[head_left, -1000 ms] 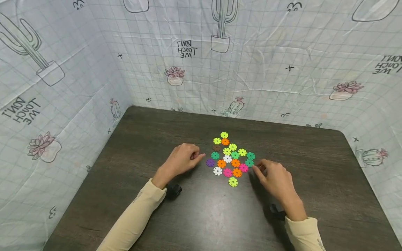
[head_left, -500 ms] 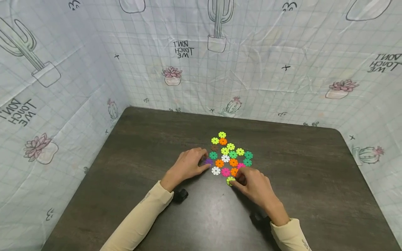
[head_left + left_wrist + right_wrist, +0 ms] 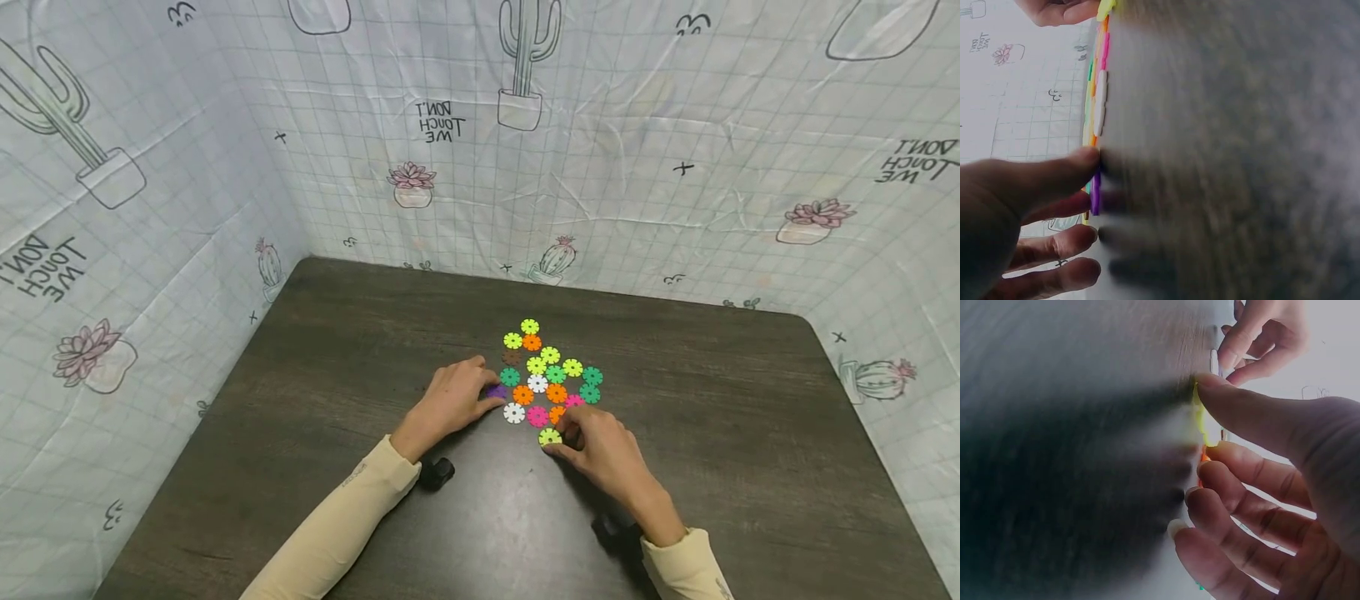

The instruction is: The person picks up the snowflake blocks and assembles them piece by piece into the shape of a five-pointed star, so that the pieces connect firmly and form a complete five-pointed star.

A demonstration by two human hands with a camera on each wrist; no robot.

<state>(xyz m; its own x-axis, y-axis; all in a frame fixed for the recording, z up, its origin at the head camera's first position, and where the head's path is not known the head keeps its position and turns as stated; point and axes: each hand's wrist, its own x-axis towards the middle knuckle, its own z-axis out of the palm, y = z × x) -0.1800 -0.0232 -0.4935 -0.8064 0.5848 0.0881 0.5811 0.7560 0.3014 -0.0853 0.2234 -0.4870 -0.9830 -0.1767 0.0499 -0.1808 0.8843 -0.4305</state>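
Observation:
Several notched plastic discs lie flat in a joined-looking cluster on the dark table. My left hand (image 3: pixel 450 400) is at the cluster's left side, thumb and index finger around the edges of the purple disc (image 3: pixel 496 392), which the fingers partly cover. At the front, my right hand (image 3: pixel 603 446) holds the edges of the yellow-green disc (image 3: pixel 550 437) between thumb and index finger; in the right wrist view that disc (image 3: pixel 1205 422) sits between them. Beside these lie a white disc (image 3: pixel 513 413), a pink disc (image 3: pixel 537 417) and an orange disc (image 3: pixel 557 414), partly hidden by the right fingers.
The dark wood table (image 3: pixel 375 325) extends all round the cluster. Behind and at both sides hangs a white cloth (image 3: pixel 630 183) printed with cacti and lettering. Black wrist devices, one of them the left one (image 3: pixel 438 473), sit under both wrists.
My right hand has moved from the green discs on the right side to the front yellow-green disc. My left hand has come rightward to the purple disc. The cluster keeps its layout.

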